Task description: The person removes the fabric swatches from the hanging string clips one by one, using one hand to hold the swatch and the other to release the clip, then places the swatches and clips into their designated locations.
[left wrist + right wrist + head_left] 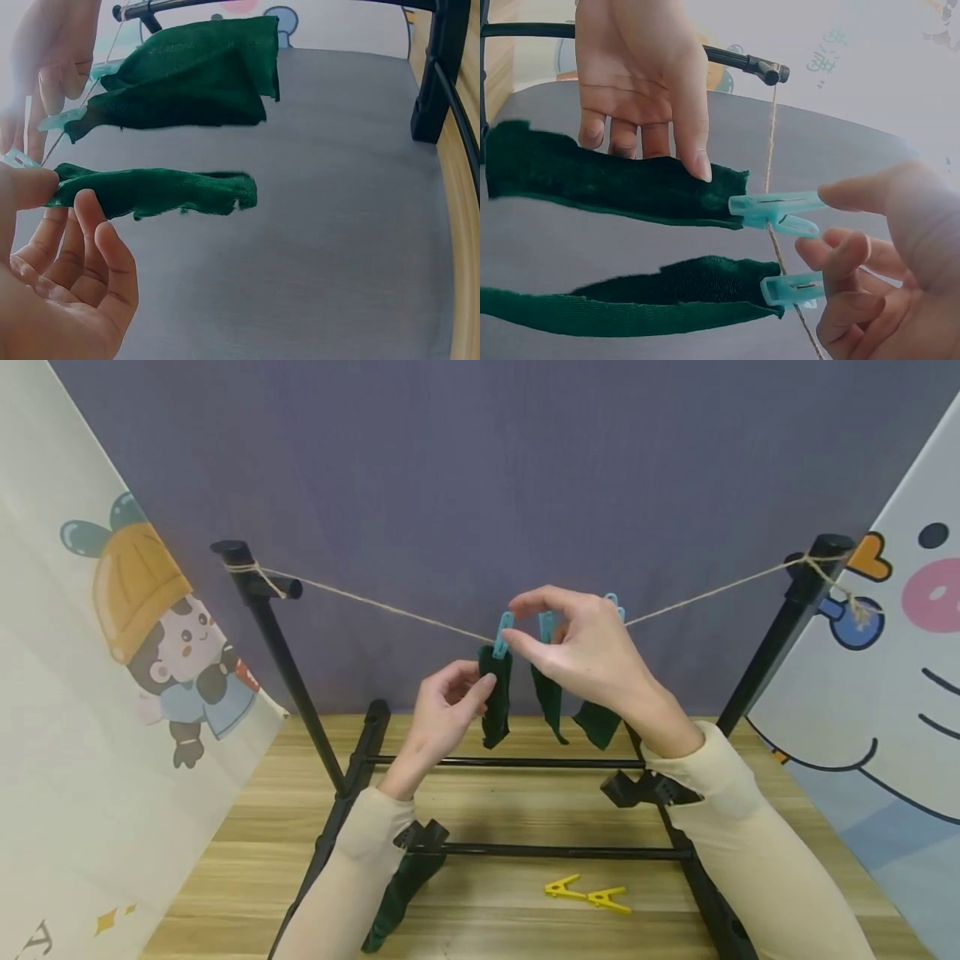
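Note:
A strip of dark green cloth (496, 714) hangs from the twine, clipped at its top by a light blue clothespin (769, 202). My left hand (444, 710) pinches this strip near its upper end, thumb on the near face and fingers behind. On the pin's handles sit the thumb and index finger of my right hand (592, 647); the handles stand spread apart, and the pin's nose bites the cloth on the twine. Just right of it, a second green strip (667, 307) hangs from another blue clothespin (791, 288). A further green piece (597, 722) hangs partly behind my right hand.
Twine (375, 603) runs between two black posts of a frame, left post (288, 668) and right post (772, 643). Black crossbars (525, 763) span it lower down. Yellow clothespins (587, 892) lie on the wooden table (480, 935), and another green cloth (401, 897) is beside my left sleeve.

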The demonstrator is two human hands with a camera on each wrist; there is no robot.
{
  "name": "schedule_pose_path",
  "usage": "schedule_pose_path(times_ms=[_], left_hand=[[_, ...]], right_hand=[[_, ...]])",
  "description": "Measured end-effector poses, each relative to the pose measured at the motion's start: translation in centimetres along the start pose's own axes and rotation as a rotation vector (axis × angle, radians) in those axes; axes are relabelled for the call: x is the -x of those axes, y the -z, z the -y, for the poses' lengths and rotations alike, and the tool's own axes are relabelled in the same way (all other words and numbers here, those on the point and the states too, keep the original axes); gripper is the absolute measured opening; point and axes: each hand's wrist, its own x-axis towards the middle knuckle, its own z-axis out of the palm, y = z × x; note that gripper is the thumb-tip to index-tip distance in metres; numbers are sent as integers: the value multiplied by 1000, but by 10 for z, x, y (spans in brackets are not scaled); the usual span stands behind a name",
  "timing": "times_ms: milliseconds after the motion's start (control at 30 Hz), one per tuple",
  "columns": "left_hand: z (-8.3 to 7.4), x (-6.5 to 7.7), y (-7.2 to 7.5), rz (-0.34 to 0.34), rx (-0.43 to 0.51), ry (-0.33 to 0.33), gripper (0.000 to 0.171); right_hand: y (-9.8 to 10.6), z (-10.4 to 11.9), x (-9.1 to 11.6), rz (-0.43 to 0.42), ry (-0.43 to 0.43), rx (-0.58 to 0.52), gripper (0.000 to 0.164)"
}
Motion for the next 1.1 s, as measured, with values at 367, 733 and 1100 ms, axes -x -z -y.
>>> schedule_pose_path(times_ms=[367, 733, 1100], left_hand=[[-1, -1, 1, -34, -1, -18, 21], [-1, -1, 2, -57, 19, -20, 21], [-3, -1, 3, -71, 9, -33, 20]], right_hand=[[3, -1, 1, 35, 22, 5, 32], [-3, -6, 6, -76, 73, -11, 26], [-3, -8, 8, -158, 144, -66, 23]])
